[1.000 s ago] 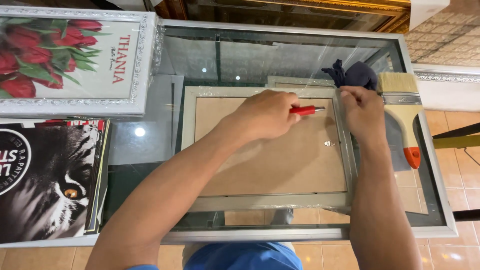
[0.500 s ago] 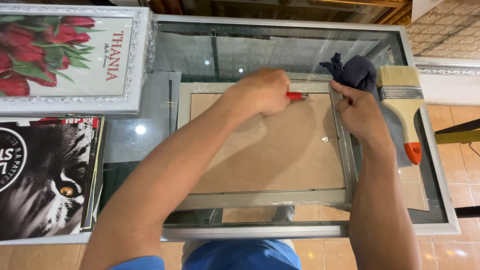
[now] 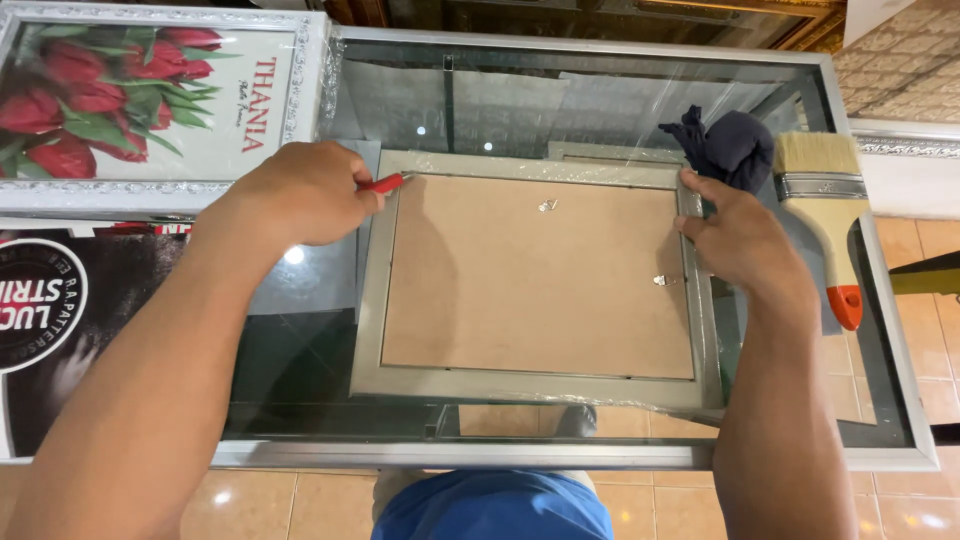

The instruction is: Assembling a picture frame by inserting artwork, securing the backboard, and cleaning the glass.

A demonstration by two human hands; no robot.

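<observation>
Left hand (image 3: pixel 300 192) pinches a red-handled cutter (image 3: pixel 385 183) at the frame's (image 3: pixel 540 385) corner just beside it; right hand (image 3: pixel 735 235), fingers curled, presses the opposite edge. A slip could gouge the backing board (image 3: pixel 535 290).

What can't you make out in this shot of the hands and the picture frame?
Head view:
- Red-handled tool: the left hand hides all but its tip.
- Frame: lying face-down, front unseen.
- Dark cloth: partly behind the right hand.
- Black poster: cut off by the left edge.
</observation>
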